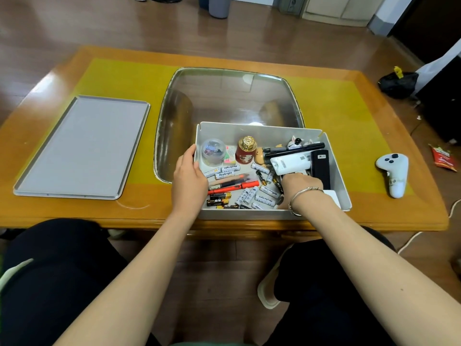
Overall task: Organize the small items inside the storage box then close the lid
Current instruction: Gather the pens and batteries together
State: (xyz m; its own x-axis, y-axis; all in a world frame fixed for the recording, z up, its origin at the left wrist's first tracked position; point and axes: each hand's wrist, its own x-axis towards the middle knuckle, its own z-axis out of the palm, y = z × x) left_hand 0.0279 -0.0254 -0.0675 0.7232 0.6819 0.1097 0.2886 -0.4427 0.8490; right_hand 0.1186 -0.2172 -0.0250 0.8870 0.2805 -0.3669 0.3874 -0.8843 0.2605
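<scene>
Storage box (262, 132) near table edge; left hand (190, 174) grips wall; right hand's (300, 184) grasp unclear.

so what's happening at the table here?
A person is sorting small items in an open grey storage box on the wooden table. The left hand holds the box's left wall, steadying it. The right hand reaches down among the contents by the white remote; its fingers are hidden, so what it grasps is unclear. Loose batteries and an orange marker still lie scattered. The lid lies on the table to the left, not yet on.
</scene>
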